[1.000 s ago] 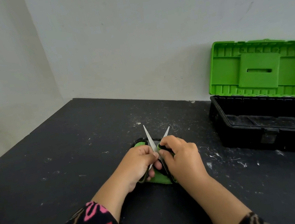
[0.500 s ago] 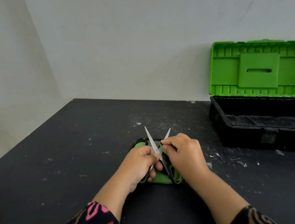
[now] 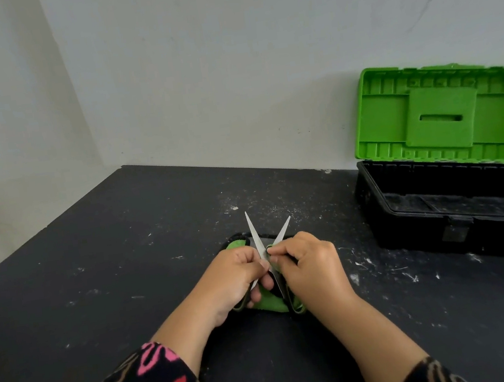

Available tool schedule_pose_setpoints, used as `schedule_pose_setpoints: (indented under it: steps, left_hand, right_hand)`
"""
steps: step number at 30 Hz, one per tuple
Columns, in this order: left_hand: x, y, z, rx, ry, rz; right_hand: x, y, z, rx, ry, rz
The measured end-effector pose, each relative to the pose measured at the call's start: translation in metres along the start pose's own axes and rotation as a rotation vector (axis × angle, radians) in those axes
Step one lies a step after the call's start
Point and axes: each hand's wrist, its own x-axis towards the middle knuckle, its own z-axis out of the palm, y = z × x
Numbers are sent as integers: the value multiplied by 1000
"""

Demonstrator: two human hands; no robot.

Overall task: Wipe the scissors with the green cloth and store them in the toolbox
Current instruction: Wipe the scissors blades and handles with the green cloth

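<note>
Head view: your left hand (image 3: pixel 234 275) and right hand (image 3: pixel 312 266), both tight around open scissors (image 3: pixel 255 238) above the green cloth (image 3: pixel 270 303).

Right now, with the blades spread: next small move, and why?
Likely slide the right hand, pinching green cloth near the pivot, up the blade toward its tip. The left hand steadies the open scissors, both blades point away, and the toolbox stands open.

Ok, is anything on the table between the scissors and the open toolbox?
Nothing visible. The left hand and right hand hold the scissors; only bare table lies between them and the toolbox, its lid open.
</note>
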Motion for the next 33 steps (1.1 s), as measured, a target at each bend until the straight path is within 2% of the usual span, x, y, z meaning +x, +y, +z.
schedule_pose_setpoints:
  steps: [9, 14, 17, 20, 24, 25, 29, 31, 33]
  left_hand:
    - [-2, 1, 1, 45, -42, 67]
    - [-3, 0, 0, 39, -115, 60]
    - [-2, 1, -4, -52, -107, 51]
    - [-1, 2, -6, -91, -83, 31]
    - [0, 1, -6, -114, -77, 6]
    - [0, 1, -5, -106, -74, 9]
    - [-1, 0, -5, -73, -68, 29]
    - [0, -1, -4, -68, -64, 29]
    - [1, -2, -4, -69, -60, 30]
  right_hand:
    - [11, 7, -13, 37, 61, 210]
    - [19, 18, -29, 143, 81, 487]
    - [21, 23, -39, 196, 183, 576]
    - [15, 12, -37, 284, 201, 455]
    - [4, 2, -15, 42, 65, 22]
    - [4, 4, -10, -8, 57, -26]
    - [10, 7, -12, 35, 114, 100]
    - [8, 4, -15, 78, 17, 157]
    - [4, 1, -16, 81, -114, 123]
